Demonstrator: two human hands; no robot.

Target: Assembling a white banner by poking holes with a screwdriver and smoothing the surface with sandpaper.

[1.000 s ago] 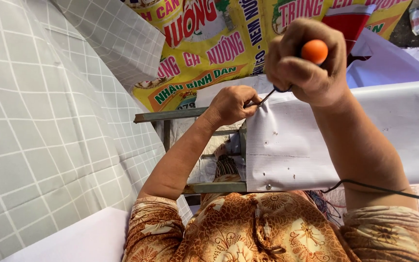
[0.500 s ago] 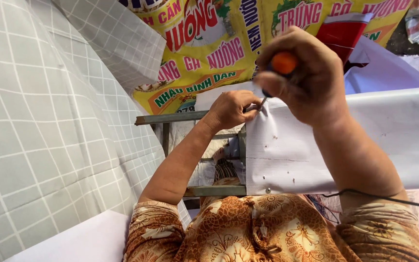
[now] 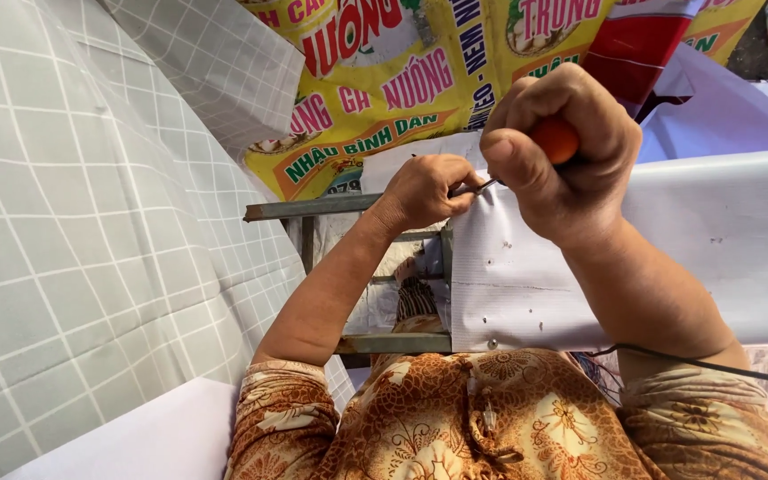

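Right hand (image 3: 562, 160) fisted around an orange-handled screwdriver (image 3: 551, 142), left hand (image 3: 424, 188) at 9 o'clock pinching its tip against white sheet (image 3: 713, 240), metal frame (image 3: 313, 208) beneath

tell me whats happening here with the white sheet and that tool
A person is working on a white plastic sheet stretched over a grey metal frame. The right hand grips an orange-handled screwdriver, its thin metal shaft angled toward the sheet's top left corner. The left hand pinches that corner, right where the tip meets it. Small fasteners already dot the sheet's left edge. A yellow printed banner hangs behind.
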